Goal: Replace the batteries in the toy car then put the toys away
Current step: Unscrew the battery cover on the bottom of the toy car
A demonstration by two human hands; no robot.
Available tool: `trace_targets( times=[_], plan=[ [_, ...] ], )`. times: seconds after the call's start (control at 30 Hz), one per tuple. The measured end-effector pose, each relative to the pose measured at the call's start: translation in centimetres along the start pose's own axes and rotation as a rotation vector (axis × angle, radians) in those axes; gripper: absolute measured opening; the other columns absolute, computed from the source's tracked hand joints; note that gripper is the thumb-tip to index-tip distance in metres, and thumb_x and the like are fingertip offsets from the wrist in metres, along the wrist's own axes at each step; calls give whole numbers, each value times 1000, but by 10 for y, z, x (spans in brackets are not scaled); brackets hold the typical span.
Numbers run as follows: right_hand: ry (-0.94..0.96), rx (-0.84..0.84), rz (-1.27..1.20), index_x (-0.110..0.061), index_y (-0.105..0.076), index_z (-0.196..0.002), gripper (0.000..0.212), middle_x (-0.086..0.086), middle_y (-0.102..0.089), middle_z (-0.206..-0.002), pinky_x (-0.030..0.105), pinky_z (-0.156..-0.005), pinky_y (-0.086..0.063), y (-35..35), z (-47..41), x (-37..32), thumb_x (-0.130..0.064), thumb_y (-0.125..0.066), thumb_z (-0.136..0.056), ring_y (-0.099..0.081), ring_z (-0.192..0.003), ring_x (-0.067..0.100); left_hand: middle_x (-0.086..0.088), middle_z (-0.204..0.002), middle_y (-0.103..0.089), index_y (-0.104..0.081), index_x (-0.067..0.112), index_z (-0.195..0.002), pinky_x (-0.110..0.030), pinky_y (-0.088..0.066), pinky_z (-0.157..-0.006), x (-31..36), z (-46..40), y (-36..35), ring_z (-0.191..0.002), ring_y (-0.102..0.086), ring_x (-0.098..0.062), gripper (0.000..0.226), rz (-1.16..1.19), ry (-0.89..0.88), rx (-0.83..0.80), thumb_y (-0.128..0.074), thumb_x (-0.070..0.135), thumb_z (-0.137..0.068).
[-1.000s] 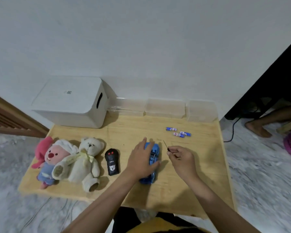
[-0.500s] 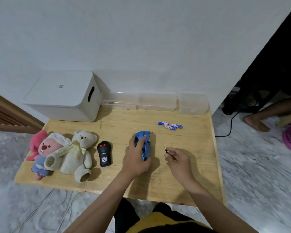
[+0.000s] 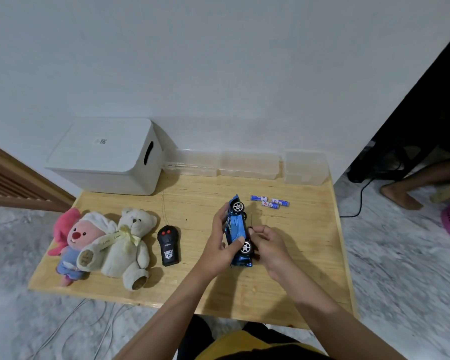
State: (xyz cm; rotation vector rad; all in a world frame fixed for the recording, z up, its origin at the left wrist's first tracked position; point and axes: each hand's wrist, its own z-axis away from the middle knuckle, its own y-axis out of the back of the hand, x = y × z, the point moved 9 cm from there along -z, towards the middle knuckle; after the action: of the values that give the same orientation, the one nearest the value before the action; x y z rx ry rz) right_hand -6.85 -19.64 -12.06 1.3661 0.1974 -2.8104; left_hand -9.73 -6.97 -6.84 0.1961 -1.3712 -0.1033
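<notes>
The blue toy car (image 3: pixel 236 227) is tipped on its side above the wooden table (image 3: pixel 192 294), wheels facing right. My left hand (image 3: pixel 220 245) grips it from the left, thumb across the body near the rear wheel. My right hand (image 3: pixel 269 244) touches the car's right side and pinches a thin screwdriver (image 3: pixel 251 221) whose tip points up. Several blue and white batteries (image 3: pixel 270 202) lie on the table beyond the car. A black remote control (image 3: pixel 168 246) lies left of my left hand.
A white teddy bear (image 3: pixel 126 245) and a pink plush (image 3: pixel 74 242) lie at the table's left. A white lidded storage box (image 3: pixel 107 155) and clear plastic bins (image 3: pixel 247 165) stand along the back edge by the wall. Another person's foot (image 3: pixel 398 196) and a cable are on the floor at right.
My left hand has lifted the car off the table and turned it onto its side, wheels now showing. My right hand with the screwdriver has moved left against the car.
</notes>
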Motion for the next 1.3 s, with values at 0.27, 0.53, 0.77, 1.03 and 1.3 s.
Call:
trace_targets(
  times=[0.27, 0.53, 0.77, 1.03, 1.3],
  plan=[
    [165, 120, 50, -15, -67, -84, 5, -1, -68, -89, 19, -64, -48, 9, 5, -20, -10, -69, -85, -64, -82, 10, 35, -122, -45, -28, 36, -146, -11, -42, -84, 7, -6, 1, -96, -53, 8, 68, -186, -19, -26, -43, -1, -90],
    [233, 195, 27, -19, -67, -80, 10, 2, -70, -89, 24, -70, -53, 16, 10, -24, -10, -71, -83, -67, -84, 15, 12, -126, -57, -38, 44, -140, -33, -47, -99, 14, -7, 12, -119, -51, -5, 57, -186, -48, 66, -55, 34, -86],
    [278, 215, 21, -19, -67, -78, 11, 3, -70, -88, 27, -72, -55, 20, 14, -32, -9, -72, -82, -67, -85, 15, 4, -115, -57, -40, 41, -139, -26, -51, -91, 15, -8, 8, -105, -55, -1, 64, -258, -65, 70, -68, 29, -83],
    [317, 209, 21, -19, -67, -78, 13, 4, -71, -85, 27, -68, -56, 21, 21, -37, -7, -71, -82, -68, -80, 17, 1, -122, -56, -43, 28, -113, -25, -58, -70, 9, -4, 13, -97, -65, -13, 50, -65, 31, 119, -75, 10, -79],
    [421, 181, 38, -21, -68, -78, 15, 3, -72, -82, 35, -69, -57, 19, 34, -54, -6, -70, -83, -69, -76, 20, 4, -124, -56, -48, 30, -121, -20, -55, -74, 12, 6, 14, -100, -63, -13, 57, 47, 29, 140, -77, 8, -77]
  ],
)
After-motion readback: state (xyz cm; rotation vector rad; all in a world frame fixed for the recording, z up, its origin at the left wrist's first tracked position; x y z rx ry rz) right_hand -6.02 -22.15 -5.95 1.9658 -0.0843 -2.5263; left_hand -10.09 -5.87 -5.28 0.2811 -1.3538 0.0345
